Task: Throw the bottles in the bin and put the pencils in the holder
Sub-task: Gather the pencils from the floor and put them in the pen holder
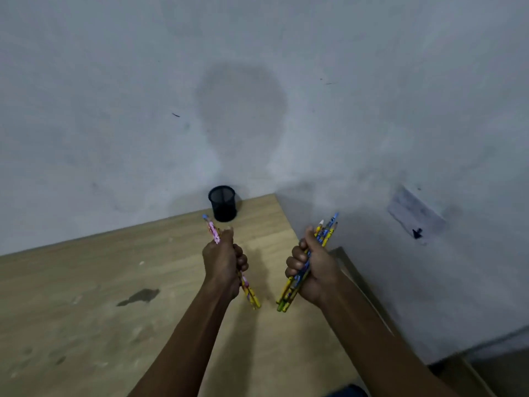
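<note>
A black mesh pencil holder [222,203] stands upright at the far corner of the wooden table [86,296], against the wall. My left hand [224,260] is closed around a small bunch of pink and yellow pencils [213,232], just in front of the holder. My right hand [313,266] grips a bundle of yellow and blue pencils [327,230], to the right and above the table's right edge. Both bundles point up and away from me. No bottles or bin are in view.
A grey wall [257,96] rises right behind the table. A dark stain [140,296] marks the tabletop at left. To the right, past the table's edge, a pale patch with a black mark [416,217] sits on the wall.
</note>
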`<move>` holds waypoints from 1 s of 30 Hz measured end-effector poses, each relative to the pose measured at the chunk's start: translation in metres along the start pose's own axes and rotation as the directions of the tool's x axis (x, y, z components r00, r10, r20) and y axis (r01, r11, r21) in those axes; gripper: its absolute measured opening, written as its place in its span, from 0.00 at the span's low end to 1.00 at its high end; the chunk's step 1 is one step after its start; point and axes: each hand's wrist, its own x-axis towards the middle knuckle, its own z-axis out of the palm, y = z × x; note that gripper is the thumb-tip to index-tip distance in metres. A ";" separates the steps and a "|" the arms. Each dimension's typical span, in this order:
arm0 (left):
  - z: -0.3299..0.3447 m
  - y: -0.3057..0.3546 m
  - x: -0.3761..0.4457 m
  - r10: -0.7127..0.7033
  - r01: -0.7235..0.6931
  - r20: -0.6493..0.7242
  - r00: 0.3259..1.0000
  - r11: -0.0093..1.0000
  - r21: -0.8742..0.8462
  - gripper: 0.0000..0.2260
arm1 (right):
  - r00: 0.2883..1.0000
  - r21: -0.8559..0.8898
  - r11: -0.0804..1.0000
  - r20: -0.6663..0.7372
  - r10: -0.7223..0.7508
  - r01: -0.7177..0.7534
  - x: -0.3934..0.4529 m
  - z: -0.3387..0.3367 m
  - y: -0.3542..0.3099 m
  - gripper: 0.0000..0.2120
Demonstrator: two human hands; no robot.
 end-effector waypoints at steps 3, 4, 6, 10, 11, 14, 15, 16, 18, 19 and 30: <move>0.003 0.022 0.072 0.068 -0.065 -0.095 0.993 0.997 0.036 0.18 | 0.995 0.003 0.998 -0.076 -0.062 0.063 0.073 0.043 0.004 0.23; 0.005 0.029 0.091 0.095 -0.090 -0.123 0.988 0.995 0.044 0.18 | 0.990 0.003 0.995 -0.099 -0.097 0.097 0.091 0.056 0.004 0.24; 0.009 0.043 0.138 0.154 -0.147 -0.169 0.973 0.988 0.055 0.19 | 0.977 -0.010 0.986 -0.127 -0.169 0.169 0.136 0.084 0.006 0.23; 0.020 0.068 0.218 0.270 -0.259 -0.261 0.927 0.963 0.075 0.20 | 0.946 -0.088 0.957 -0.153 -0.287 0.276 0.219 0.130 0.015 0.21; 0.024 0.072 0.237 0.294 -0.286 -0.280 0.914 0.956 0.070 0.20 | 0.934 -0.113 0.944 -0.150 -0.325 0.311 0.238 0.141 0.017 0.21; 0.034 0.077 0.281 0.365 -0.364 -0.310 0.878 0.929 0.063 0.21 | 0.893 -0.182 0.897 -0.139 -0.428 0.402 0.282 0.165 0.022 0.21; 0.037 0.076 0.293 0.396 -0.396 -0.304 0.867 0.916 0.064 0.21 | 0.881 -0.199 0.882 -0.128 -0.456 0.428 0.295 0.170 0.025 0.20; 0.039 0.072 0.304 0.427 -0.426 -0.289 0.857 0.902 0.069 0.21 | 0.870 -0.218 0.867 -0.113 -0.479 0.449 0.306 0.174 0.028 0.20; 0.041 0.062 0.320 0.481 -0.474 -0.260 0.837 0.876 0.093 0.19 | 0.854 -0.267 0.837 -0.081 -0.513 0.477 0.326 0.177 0.035 0.20; 0.041 0.057 0.324 0.498 -0.488 -0.251 0.830 0.867 0.105 0.20 | 0.850 -0.297 0.823 -0.065 -0.523 0.484 0.333 0.176 0.038 0.21; 0.029 0.015 0.352 0.544 -0.524 -0.072 0.836 0.830 0.190 0.17 | 0.803 -0.587 0.598 0.160 -0.574 0.545 0.368 0.156 0.075 0.11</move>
